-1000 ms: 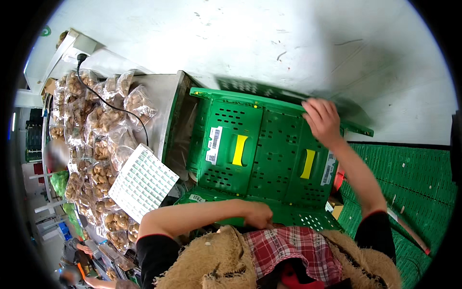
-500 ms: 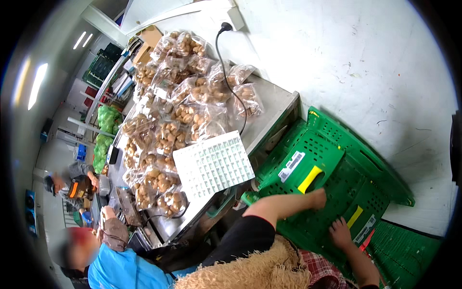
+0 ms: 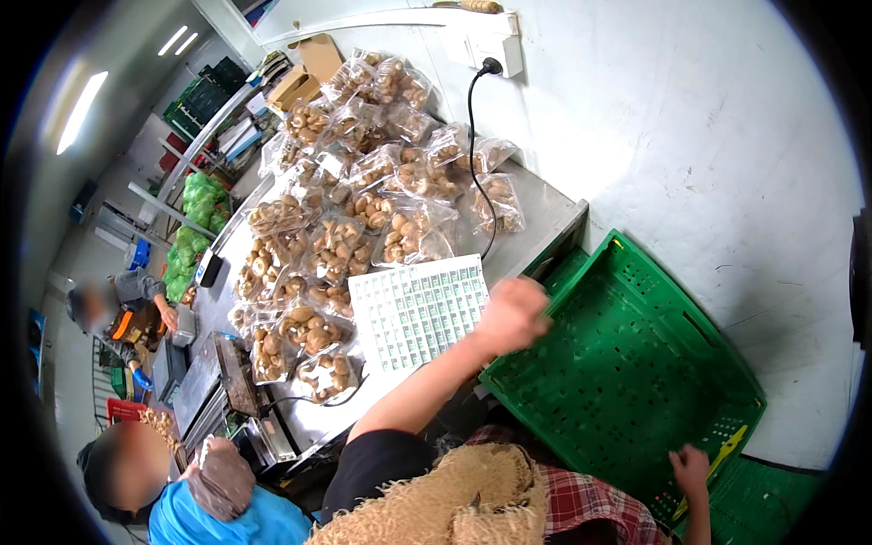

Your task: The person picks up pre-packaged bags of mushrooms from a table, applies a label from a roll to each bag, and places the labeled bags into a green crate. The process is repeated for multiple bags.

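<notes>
A green perforated plastic crate (image 3: 627,363) lies in front of me on the right, its floor showing and its walls raised. At its left rim, beside a white sheet of printed labels (image 3: 422,304), my left hand (image 3: 516,313) is curled and blurred; what its fingers hold, if anything, does not show. My right hand (image 3: 690,468) is at the crate's near right side by a yellow handle strip (image 3: 727,447), fingers apart and holding nothing I can see. The label sheet rests on the metal table's edge, next to clear bags of brown mushrooms (image 3: 313,331).
A black plug cable (image 3: 472,136) runs from a wall socket down across the table (image 3: 545,213). A white wall (image 3: 708,163) bounds the right side. Two other people, one in blue (image 3: 222,504), work at the left. Green net sacks (image 3: 204,202) stand farther back.
My left hand has left the crate's inside and moved up and left toward the label sheet. The crate's yellow-handled side panels, which lay inward, now stand up. My right hand shifted right.
</notes>
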A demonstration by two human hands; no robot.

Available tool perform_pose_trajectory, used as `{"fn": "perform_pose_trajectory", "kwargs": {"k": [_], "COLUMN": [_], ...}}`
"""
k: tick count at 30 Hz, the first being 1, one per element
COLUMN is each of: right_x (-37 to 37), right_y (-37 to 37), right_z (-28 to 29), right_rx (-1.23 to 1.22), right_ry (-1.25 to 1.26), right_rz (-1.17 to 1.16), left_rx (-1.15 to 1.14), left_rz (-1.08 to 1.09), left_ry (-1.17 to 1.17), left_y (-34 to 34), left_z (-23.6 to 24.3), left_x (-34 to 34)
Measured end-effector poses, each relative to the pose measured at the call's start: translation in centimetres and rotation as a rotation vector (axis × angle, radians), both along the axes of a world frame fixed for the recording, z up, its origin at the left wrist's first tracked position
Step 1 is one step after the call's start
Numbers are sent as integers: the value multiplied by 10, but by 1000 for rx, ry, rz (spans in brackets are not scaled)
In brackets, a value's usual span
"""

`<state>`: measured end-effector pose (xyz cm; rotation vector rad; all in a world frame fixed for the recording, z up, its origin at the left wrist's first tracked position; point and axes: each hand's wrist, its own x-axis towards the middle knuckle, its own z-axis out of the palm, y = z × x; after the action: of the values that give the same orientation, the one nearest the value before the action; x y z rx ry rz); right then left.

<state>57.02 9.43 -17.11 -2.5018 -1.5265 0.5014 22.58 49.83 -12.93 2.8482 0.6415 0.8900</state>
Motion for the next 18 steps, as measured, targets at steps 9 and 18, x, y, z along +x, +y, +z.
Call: {"fn": "perform_pose_trajectory", "kwargs": {"k": [9,18], "right_x": [-199,-290], "right_y": [378,471], "right_z": [50,-34], "right_rx": [513,160], "right_ry": [503,357], "right_rz": [574,975], "left_rx": [-513,-665], "left_rz": [516,621], "left_ry": [674,661], "left_y": [85,62], "left_z": [14,-3], "left_x": [-182,-202]}}
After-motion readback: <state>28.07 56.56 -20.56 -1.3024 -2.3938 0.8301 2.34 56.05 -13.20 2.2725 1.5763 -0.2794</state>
